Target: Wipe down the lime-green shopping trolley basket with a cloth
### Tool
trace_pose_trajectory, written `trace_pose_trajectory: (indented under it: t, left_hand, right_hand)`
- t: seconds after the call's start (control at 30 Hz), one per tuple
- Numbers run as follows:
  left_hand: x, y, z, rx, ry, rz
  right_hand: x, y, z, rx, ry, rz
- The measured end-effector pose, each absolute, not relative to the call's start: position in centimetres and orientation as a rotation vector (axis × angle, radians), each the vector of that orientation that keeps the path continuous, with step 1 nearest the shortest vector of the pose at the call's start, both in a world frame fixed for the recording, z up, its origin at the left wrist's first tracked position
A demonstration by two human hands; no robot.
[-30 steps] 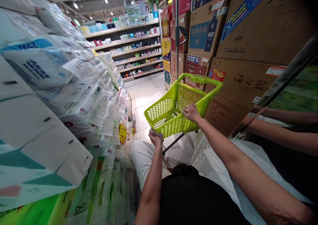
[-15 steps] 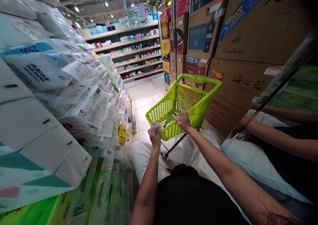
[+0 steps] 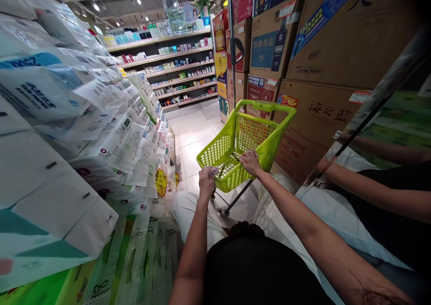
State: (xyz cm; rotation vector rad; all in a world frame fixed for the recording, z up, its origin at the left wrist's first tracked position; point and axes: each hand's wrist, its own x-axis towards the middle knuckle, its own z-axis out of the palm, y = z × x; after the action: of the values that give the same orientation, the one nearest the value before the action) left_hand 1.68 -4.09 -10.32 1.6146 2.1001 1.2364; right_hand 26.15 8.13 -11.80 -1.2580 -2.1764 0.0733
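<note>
A lime-green shopping cart point(image 3: 269, 150) with a lattice basket stands in front of me, and no goods show inside it. My left hand point(image 3: 205, 183) is closed around a crumpled pale lilac cloth point(image 3: 213, 170), pressed against the basket's near left corner. My right hand point(image 3: 250, 162) grips the basket's near rim, fingers curled over the edge. Dark metal legs and small castors point(image 3: 224, 212) show below the basket, close to my knees.
Plastic-wrapped tissue packs point(image 3: 111, 136) are stacked along the left. Cardboard cartons point(image 3: 323, 109) rise on the right, beside a reflective panel point(image 3: 380, 116) and a metal pole point(image 3: 232, 89). Tiled floor point(image 3: 191, 125) leads to cosmetics shelves point(image 3: 182, 67) at the back.
My left hand has turned slightly, and less of the cloth shows now. My right hand stays on the rim. The view has shifted a little, and another castor shows under the basket.
</note>
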Motion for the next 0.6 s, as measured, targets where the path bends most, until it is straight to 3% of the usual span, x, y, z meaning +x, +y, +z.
trace_pose_trajectory:
  t: [0.17, 0.4, 0.6]
  left_hand:
    - [-2.0, -0.2, -8.0, 1.212, 2.248, 1.267]
    - [3.3, -4.1, -13.0, 1.462, 2.059, 1.449]
    - [2.0, -2.3, -13.3, 1.016, 2.03, 1.627]
  right_hand:
    - [26.2, 8.3, -11.7, -1.262, -2.184, 0.066]
    - [26.7, 8.6, -12.1, -1.249, -2.143, 0.116]
    - [27.6, 8.8, -12.4, -1.196, -2.121, 0.143]
